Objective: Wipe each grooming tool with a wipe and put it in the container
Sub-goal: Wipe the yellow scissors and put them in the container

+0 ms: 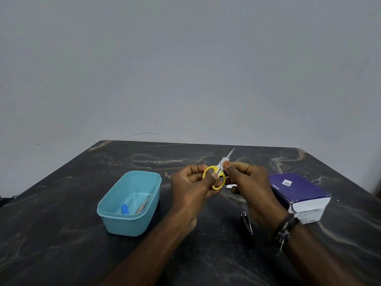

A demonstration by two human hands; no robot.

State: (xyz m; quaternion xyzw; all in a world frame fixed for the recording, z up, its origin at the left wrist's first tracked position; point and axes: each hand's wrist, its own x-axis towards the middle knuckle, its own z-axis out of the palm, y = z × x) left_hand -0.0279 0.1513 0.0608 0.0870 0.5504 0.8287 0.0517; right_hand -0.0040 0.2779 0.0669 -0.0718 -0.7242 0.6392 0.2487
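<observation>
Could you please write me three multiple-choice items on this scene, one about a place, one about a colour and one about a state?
1. Where does the nail clipper lie?
A. inside the container
B. on the table, between the two forearms
C. on top of the purple box

2. What colour are the handle rings of the scissors?
A. yellow
B. red
C. black

3. What is happening to the scissors right now?
A. they lie untouched on the table
B. they rest in the container
C. the left hand holds the handles while the right hand presses a wipe on the blades

Answers: 1 B, since the clipper sits on the dark table, outside the blue container and off the purple box. 2 A, both rings show yellow. 3 C, the left hand grips the rings and the right hand pinches the white wipe around the blades.
</observation>
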